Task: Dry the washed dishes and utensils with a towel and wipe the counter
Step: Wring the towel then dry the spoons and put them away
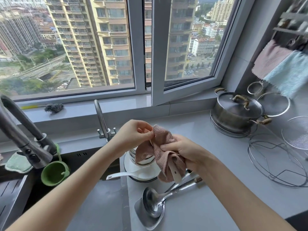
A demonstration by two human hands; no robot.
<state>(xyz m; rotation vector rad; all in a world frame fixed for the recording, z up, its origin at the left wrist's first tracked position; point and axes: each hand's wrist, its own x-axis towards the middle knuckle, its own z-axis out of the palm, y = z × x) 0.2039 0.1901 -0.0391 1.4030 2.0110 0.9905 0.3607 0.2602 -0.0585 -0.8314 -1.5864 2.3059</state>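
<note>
Just above the stack of bowls [141, 162], the right hand [181, 151] was curled tight round the pink towel [160, 147] and the utensil [175, 174] wrapped inside, and the left hand [133, 135] pinched the bundle's top. The utensil lay steeply, from the left hand down toward the person; only its cream handle end, with a hole, showed below the cloth.
</note>
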